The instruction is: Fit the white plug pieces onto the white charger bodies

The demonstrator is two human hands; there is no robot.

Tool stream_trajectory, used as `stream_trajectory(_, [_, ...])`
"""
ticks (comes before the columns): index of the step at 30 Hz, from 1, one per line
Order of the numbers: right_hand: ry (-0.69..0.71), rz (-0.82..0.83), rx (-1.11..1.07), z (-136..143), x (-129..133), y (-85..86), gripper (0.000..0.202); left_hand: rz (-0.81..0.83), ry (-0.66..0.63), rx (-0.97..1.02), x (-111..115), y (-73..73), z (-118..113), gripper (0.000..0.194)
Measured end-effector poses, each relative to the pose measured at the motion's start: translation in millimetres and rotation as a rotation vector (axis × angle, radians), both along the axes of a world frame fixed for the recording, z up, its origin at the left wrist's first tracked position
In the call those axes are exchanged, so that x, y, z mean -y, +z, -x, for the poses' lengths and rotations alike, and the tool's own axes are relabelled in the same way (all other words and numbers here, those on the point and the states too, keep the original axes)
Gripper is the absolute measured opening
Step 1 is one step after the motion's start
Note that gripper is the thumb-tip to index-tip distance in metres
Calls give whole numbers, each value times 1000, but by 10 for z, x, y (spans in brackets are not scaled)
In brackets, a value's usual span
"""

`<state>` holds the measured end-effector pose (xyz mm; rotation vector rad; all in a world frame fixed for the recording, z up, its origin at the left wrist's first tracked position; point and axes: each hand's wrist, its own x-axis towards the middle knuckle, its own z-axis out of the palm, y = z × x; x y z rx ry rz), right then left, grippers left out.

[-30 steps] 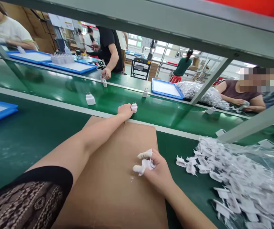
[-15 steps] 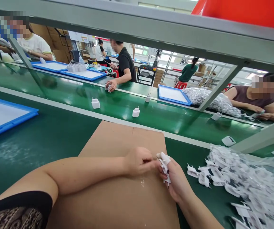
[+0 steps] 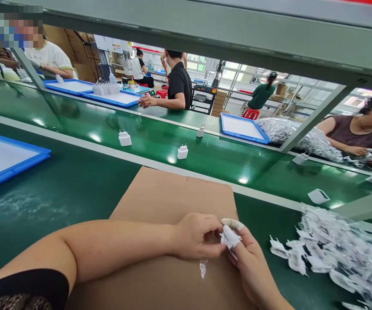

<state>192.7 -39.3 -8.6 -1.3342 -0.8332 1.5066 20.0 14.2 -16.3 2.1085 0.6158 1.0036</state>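
Right hand (image 3: 248, 258): thumb and index finger, both in white fingertip covers (image 3: 232, 223), pinch a small white piece from the right.

Left hand (image 3: 200, 236): bare fingers curl in to meet the right fingertips at the piece; whether they grip it too, one cannot tell.

White piece (image 3: 232, 255): between the 2 hands, above the right edge of the cardboard sheet (image 3: 169, 193) – largely hidden by fingers.

Film scrap (image 3: 203, 269): clear and crumpled, just below the left hand.

Heap (image 3: 341, 254): many white plug parts near right, on the green worktop (image 3: 76, 189), right of the cardboard.

Belt (image 3: 150, 129): green, running across beyond the cardboard; 3 white adapters (image 3: 182, 152) stand prongs up in its middle stretch, with more to the right.

Trays: 1 blue-rimmed tray (image 3: 14, 176) lies near left; more sit beyond the belt.

Far side: a co-worker in a black shirt (image 3: 177, 84) rests a hand by a far tray (image 3: 129, 104) – another, in a brown top (image 3: 347, 129), handles something white at far right.
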Motion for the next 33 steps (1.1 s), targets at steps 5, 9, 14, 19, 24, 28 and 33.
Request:
stream_trajectory(5, [75, 23, 22, -18, -29, 18, 66, 235, 17, 20, -2, 53, 25, 12])
stream_trajectory(9, [171, -10, 59, -58, -40, 22, 68, 380, 10, 27, -3, 98, 35, 14])
stream_trajectory(14, [268, -64, 136, -125, -47, 37, 67, 656, -16, 96, -53, 85, 21, 29])
stream_trajectory(19, [293, -240, 331, -110, -63, 123, 51, 923, -124, 239, -133, 47, 19, 50])
stream_trajectory(24, [172, -410, 473, -74, -50, 124, 39, 917, -135, 215, -147, 64, 24, 54])
stream_trajectory(28, [86, -463, 472, -60, -27, 133, 31, 875, -144, 176, -138, 100, 45, 55])
stream_trajectory(33, [80, -374, 449, -61, -12, 173, 30, 790, -206, 161, -129, 114, 73, 46])
